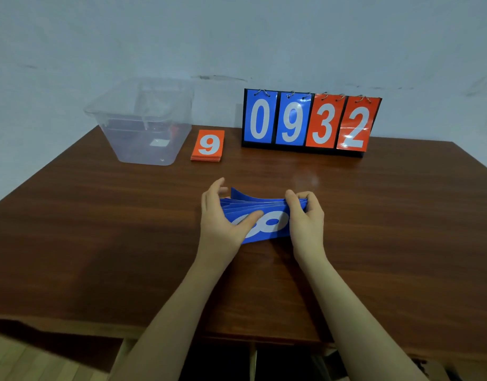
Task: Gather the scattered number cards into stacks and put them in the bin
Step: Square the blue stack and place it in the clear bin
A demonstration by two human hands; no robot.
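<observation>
The brown wooden table (pixel 99 243) carried a clear bin (pixel 140 125) at the back. Just right of the bin lay an orange stack (pixel 208 145); farther right of it stood a scoreboard (pixel 309 122).

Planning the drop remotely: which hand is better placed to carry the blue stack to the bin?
Left, probably. The clear bin stands at the far left of the table, on the left hand's side. Both hands grip the blue stack, the right hand at the end farther from the bin.
</observation>
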